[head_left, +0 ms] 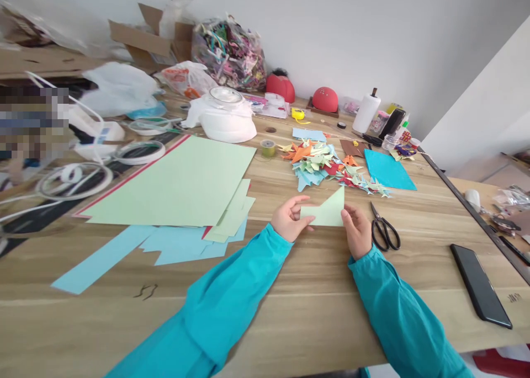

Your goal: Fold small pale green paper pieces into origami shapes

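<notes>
Currently L hand (pixel 286 219) & R hand (pixel 358 230) each pinch an end of the green paper (pixel 329 213) over the tabletop (pixel 317 312), nr the scissors (pixel 377 216), & it might misfold or tear if they pull unevenly.

Your place was apparently a craft workroom. Before you stood: wood-grain table (pixel 306 317), one. It bore folded paper pieces (pixel 318 160), heaped; pale-green sheets (pixel 174 185); black-handled scissors (pixel 381 220), one pair; spool (pixel 268 148); tape measure (pixel 297 113), yellow. Behind sat a bulging clear bag (pixel 229 52) and cardboard box (pixel 141 41), opened.
</notes>
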### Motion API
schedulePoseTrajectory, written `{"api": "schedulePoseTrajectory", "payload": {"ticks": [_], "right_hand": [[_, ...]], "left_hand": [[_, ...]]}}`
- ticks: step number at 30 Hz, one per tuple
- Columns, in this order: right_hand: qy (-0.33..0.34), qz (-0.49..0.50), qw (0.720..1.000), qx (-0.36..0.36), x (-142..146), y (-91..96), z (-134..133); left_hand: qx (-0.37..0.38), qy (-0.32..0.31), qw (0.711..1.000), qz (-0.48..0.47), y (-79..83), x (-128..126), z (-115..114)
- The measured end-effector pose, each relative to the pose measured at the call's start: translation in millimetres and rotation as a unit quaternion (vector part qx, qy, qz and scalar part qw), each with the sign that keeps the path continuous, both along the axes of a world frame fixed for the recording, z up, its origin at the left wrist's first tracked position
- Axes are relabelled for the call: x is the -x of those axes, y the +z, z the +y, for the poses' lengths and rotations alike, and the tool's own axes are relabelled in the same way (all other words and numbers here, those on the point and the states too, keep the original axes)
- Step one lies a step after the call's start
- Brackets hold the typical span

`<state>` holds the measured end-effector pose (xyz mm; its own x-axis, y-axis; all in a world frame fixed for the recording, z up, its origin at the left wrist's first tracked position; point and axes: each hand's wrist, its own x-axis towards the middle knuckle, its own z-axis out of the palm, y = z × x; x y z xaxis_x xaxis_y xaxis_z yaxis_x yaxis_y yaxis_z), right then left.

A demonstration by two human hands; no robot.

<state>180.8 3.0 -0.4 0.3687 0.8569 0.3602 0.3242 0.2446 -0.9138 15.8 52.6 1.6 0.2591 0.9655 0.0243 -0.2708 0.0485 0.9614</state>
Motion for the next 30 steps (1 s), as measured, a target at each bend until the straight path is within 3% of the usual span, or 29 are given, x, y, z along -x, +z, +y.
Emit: {"api": "schedulePoseTrajectory", "payload": {"ticks": [3,5,14,19,22,25,30], "right_hand": [[0.073,0.193,0.975,0.080,3.4,-0.5,2.2],[0.074,0.250,0.959,0.106,3.8,-0.9,2.5],[0.126,0.193,0.967,0.107,5.6,1.6,-0.9],[0.165,0.169,0.967,0.100,5.9,3.5,-1.6],[0.149,0.178,0.967,0.104,7.8,2.9,-1.9],[0.116,0.220,0.960,0.130,9.6,1.0,-2.1],[0.090,0.280,0.944,0.147,9.3,0.0,-2.0]], "left_hand": [[-0.011,-0.045,0.998,0.029,-0.6,-3.0,-7.8],[-0.018,-0.069,0.996,0.052,-1.2,-4.2,-11.0],[-0.085,-0.040,0.982,0.165,-1.9,-6.1,-12.6],[-0.110,-0.036,0.982,0.152,3.8,-7.4,-16.6],[-0.122,-0.009,0.979,0.164,5.2,-8.7,-19.2],[-0.089,0.020,0.980,0.176,6.4,-10.3,-23.1],[-0.029,0.016,0.982,0.187,12.6,-11.0,-28.9]]}}
